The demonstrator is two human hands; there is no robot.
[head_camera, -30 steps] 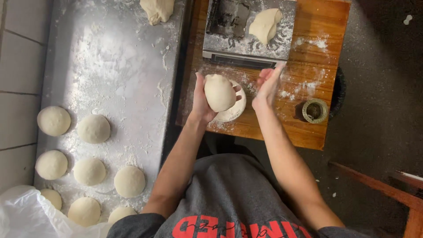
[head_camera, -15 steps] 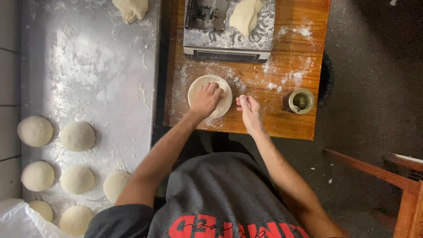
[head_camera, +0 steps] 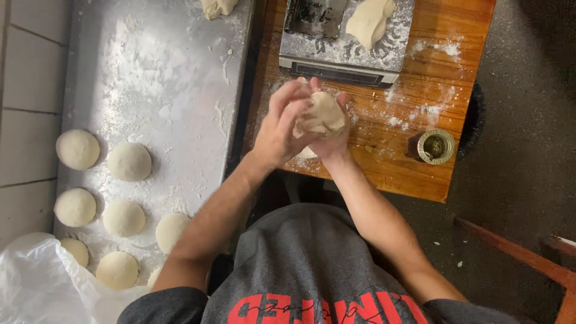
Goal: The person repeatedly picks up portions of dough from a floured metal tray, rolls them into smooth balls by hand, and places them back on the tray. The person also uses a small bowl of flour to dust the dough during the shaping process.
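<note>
While floured metal tray (head_camera: 156, 78) left of wooden tabletop (head_camera: 444, 66) carries finished dough balls (head_camera: 129, 162), both hands above tabletop: left hand (head_camera: 279, 129), right hand (head_camera: 330, 141), fingers clamped on unfinished dough piece (head_camera: 324, 114); more dough (head_camera: 367, 21) waits beyond.

dough piece (head_camera: 324, 114): pale cream | table (head_camera: 444, 72): orange-brown | shirt (head_camera: 312, 270): grey

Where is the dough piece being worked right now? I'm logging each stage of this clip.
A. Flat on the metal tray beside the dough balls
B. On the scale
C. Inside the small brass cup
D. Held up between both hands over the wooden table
D: the dough piece sits between the left hand and right hand, above the wooden table, apart from the dough balls on the tray.
</note>
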